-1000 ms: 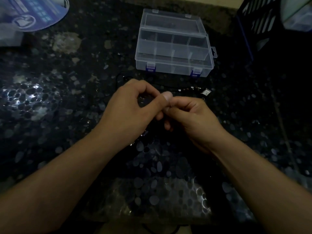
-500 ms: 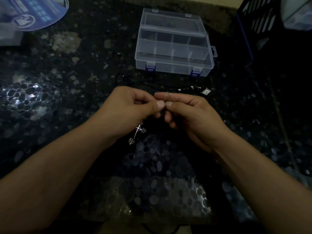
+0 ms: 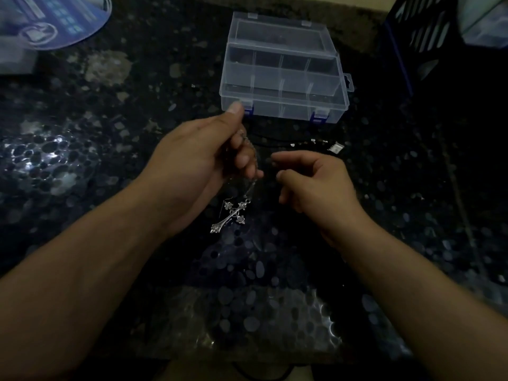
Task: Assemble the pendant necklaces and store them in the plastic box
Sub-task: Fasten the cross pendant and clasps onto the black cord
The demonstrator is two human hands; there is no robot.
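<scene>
In the upper left of the frame lies a round blue-and-white printed paper disc [image 3: 52, 20], on the dark speckled stone tabletop [image 3: 82, 166]. Left of centre, the left hand [image 3: 203, 158] has its fingers curled round a thin silver chain [image 3: 254, 160], thumb pointing up toward the box; from its fingers an ornate silver cross pendant [image 3: 232, 215] hangs low over the tabletop at a tilt. Chain and pendant look light; the chain is limp, likely to slip and tangle, so I judge it best pinched close to the pendant's loop or gathered in the palm, while the stiff cross can be taken by its shaft. Above centre stands the clear plastic compartment box with blue latches [image 3: 283, 78], lid raised; its compartments look mostly bare, though the dim light hides detail. Just below it a black cord necklace [image 3: 277, 143] lies along the tabletop, ending near a small silver rectangular pendant [image 3: 336, 147]. Right of centre, the right hand [image 3: 313, 182] hovers beside the left, apart from it, fingers loosely curled and apparently holding nothing. In the upper right sits a dark blue slotted plastic crate [image 3: 420, 42].
</scene>
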